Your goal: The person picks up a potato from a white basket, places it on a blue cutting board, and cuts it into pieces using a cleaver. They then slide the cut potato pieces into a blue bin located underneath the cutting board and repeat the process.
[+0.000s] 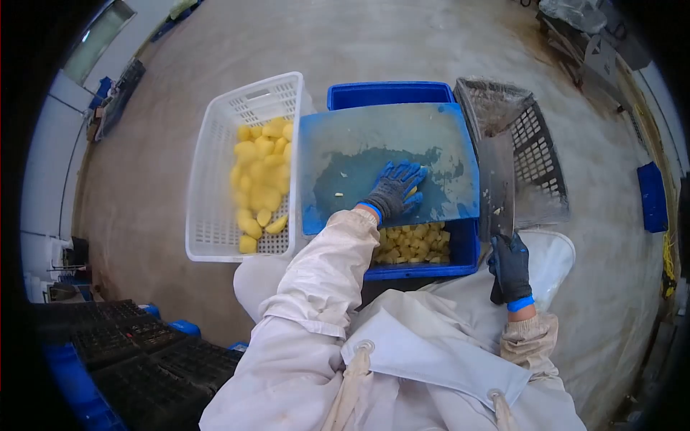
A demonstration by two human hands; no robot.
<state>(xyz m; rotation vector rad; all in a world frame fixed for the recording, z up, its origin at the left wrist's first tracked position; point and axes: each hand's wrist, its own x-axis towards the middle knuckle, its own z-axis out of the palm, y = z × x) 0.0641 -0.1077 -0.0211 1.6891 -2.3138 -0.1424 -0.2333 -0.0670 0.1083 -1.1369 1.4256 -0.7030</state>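
Note:
My left hand (394, 192), in a grey and blue glove, lies over a yellow potato piece (412, 192) on the blue cutting board (388, 126). Only a little of the piece shows between thumb and fingers; the rest is hidden under the glove. Off the board's right side, my right hand (510, 269) is closed round the handle of a cleaver (497, 179), whose broad blade points away from me. Two small pale scraps lie on the wet board. Below its near edge, a blue bin (463, 248) holds many diced potatoes (413, 244).
On the left stands a white crate (205, 208) with peeled potatoes (260, 172). A dark, dirty crate (550, 154) sits on the right, partly behind the cleaver. Another blue bin's rim (392, 86) shows beyond the board. Black crates (151, 359) are at lower left.

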